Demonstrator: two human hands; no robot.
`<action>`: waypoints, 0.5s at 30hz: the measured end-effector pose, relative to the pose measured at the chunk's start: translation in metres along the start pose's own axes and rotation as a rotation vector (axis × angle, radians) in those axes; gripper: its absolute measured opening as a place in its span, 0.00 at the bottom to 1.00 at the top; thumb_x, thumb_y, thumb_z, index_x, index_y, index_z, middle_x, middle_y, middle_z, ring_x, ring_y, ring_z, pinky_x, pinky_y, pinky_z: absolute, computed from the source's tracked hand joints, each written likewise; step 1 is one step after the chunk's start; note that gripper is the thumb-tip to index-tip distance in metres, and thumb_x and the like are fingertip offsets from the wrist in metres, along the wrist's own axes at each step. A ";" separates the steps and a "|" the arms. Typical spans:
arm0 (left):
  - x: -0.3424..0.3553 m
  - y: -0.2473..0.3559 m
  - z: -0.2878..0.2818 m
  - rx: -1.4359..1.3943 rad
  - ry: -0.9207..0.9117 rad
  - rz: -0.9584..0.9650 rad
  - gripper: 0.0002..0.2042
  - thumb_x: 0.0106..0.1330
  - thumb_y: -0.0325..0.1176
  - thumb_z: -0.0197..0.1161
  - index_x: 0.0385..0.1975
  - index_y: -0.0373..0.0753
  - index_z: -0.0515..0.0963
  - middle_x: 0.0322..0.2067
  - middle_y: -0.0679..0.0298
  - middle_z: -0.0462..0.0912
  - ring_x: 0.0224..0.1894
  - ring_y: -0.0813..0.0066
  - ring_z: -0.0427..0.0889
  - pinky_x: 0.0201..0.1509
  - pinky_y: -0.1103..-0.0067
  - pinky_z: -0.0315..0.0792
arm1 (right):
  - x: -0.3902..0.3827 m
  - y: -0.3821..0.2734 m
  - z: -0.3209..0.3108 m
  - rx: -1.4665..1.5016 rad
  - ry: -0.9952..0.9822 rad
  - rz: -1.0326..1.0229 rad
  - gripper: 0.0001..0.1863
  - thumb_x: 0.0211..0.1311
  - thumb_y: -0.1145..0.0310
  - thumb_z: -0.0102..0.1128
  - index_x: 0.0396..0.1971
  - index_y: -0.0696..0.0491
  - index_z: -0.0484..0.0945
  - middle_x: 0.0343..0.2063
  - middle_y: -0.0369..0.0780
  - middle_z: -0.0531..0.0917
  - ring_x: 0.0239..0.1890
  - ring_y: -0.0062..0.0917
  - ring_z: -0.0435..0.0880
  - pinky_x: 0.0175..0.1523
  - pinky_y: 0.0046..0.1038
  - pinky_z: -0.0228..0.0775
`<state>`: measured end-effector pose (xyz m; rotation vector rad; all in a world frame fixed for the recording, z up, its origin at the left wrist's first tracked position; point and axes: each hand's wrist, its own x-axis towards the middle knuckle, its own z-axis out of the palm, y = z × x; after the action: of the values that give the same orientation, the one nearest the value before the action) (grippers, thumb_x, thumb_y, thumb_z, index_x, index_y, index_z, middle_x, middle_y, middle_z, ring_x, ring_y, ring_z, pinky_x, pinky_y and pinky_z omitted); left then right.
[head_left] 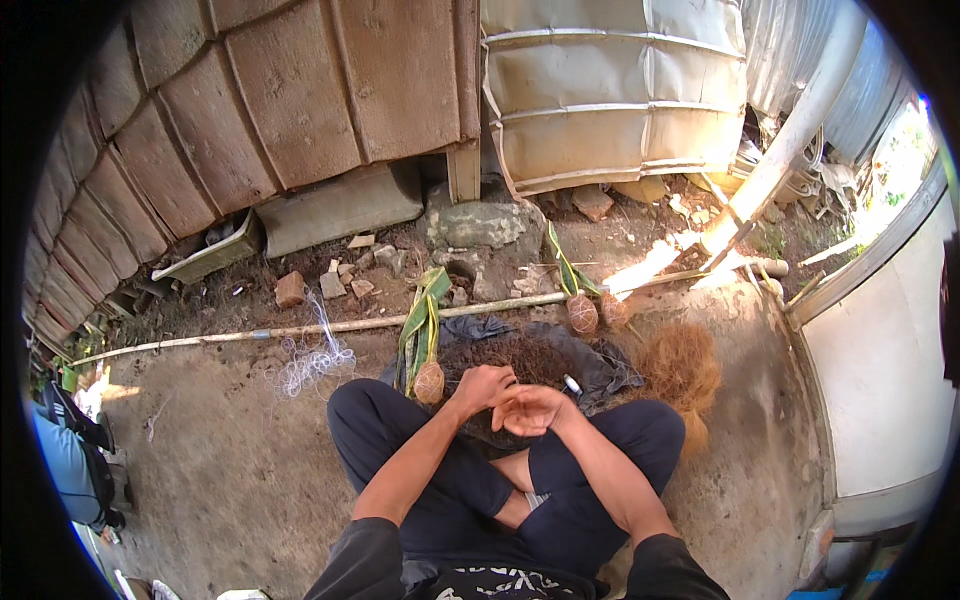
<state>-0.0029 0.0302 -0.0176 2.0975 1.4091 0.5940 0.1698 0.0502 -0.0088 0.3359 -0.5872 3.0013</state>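
Note:
Above my crossed legs, my left hand [485,388] is closed, its fingers bent in; what it holds, if anything, I cannot make out. Touching or just overlapping it, my right hand [530,410] is turned palm up with fingers loosely stretched to the left. Left of them lies a string-wrapped brown ball [429,383] with long green-yellow leaves [420,315]. Beyond my hands, dark loose soil or fibre [500,358] covers a black plastic sheet [605,372]. A small white-and-dark object [572,385] sits on it. Two more wrapped balls, one [582,314] with leaves, lie farther off.
Brown coconut fibre [680,365] is heaped at the right. Tangled white string [315,367] lies at the left. A long pole [380,322] crosses the ground, with bricks [290,290] and stones behind it. A blue-and-black bag [75,455] stands far left; a white panel [880,350] flanks the right.

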 end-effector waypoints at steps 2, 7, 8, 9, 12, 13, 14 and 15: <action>0.004 -0.008 0.013 0.027 0.007 0.007 0.10 0.65 0.39 0.58 0.35 0.40 0.80 0.29 0.55 0.83 0.33 0.53 0.83 0.36 0.63 0.76 | 0.012 0.015 0.002 0.037 0.050 0.142 0.29 0.72 0.58 0.49 0.66 0.60 0.59 0.52 0.63 0.73 0.40 0.36 0.84 0.18 0.20 0.75; 0.003 -0.015 0.017 0.157 0.015 0.224 0.11 0.66 0.39 0.58 0.34 0.39 0.80 0.24 0.57 0.82 0.29 0.56 0.82 0.35 0.66 0.76 | 0.041 0.028 0.025 -0.046 0.332 0.093 0.27 0.71 0.45 0.44 0.44 0.59 0.73 0.22 0.36 0.71 0.18 0.19 0.67 0.19 0.22 0.61; 0.002 -0.028 0.020 0.251 0.066 0.408 0.12 0.67 0.40 0.57 0.32 0.38 0.81 0.22 0.58 0.81 0.26 0.59 0.81 0.33 0.67 0.75 | 0.045 0.016 0.035 -0.138 0.538 -0.034 0.26 0.71 0.45 0.44 0.37 0.55 0.75 0.19 0.32 0.68 0.17 0.17 0.62 0.19 0.22 0.57; 0.003 -0.037 0.023 0.342 0.118 0.599 0.14 0.68 0.41 0.56 0.29 0.37 0.81 0.19 0.59 0.80 0.24 0.62 0.80 0.32 0.69 0.74 | 0.047 0.002 0.042 -0.099 0.556 -0.145 0.24 0.71 0.45 0.44 0.30 0.51 0.73 0.15 0.31 0.64 0.15 0.16 0.60 0.20 0.21 0.55; 0.011 -0.005 -0.003 -0.088 -0.469 -0.164 0.19 0.67 0.43 0.56 0.19 0.36 0.80 0.12 0.62 0.74 0.17 0.70 0.75 0.27 0.69 0.71 | 0.008 -0.040 0.033 0.039 0.588 -0.596 0.19 0.69 0.45 0.48 0.26 0.43 0.68 0.12 0.25 0.52 0.13 0.13 0.48 0.20 0.21 0.45; 0.010 0.003 -0.012 -0.121 -0.496 -0.205 0.21 0.67 0.45 0.55 0.17 0.35 0.80 0.11 0.62 0.73 0.15 0.72 0.73 0.25 0.71 0.70 | 0.001 -0.050 0.028 0.038 0.594 -0.729 0.18 0.71 0.46 0.47 0.26 0.43 0.67 0.12 0.25 0.50 0.13 0.14 0.47 0.20 0.21 0.43; 0.009 0.008 -0.016 -0.158 -0.526 -0.246 0.23 0.67 0.48 0.54 0.16 0.35 0.79 0.10 0.63 0.71 0.14 0.73 0.72 0.23 0.72 0.68 | -0.001 -0.057 0.026 0.041 0.678 -0.850 0.18 0.73 0.48 0.44 0.26 0.43 0.67 0.11 0.26 0.47 0.12 0.15 0.45 0.21 0.21 0.42; 0.009 0.010 -0.020 -0.191 -0.559 -0.283 0.25 0.66 0.50 0.54 0.14 0.35 0.78 0.09 0.64 0.70 0.13 0.74 0.70 0.21 0.73 0.67 | -0.003 -0.064 0.021 0.066 0.639 -0.872 0.18 0.74 0.49 0.43 0.26 0.44 0.68 0.11 0.26 0.47 0.12 0.15 0.44 0.21 0.21 0.42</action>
<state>-0.0055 0.0395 0.0043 1.6894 1.2284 0.0153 0.1832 0.1014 0.0332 -0.2987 -0.1890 2.0948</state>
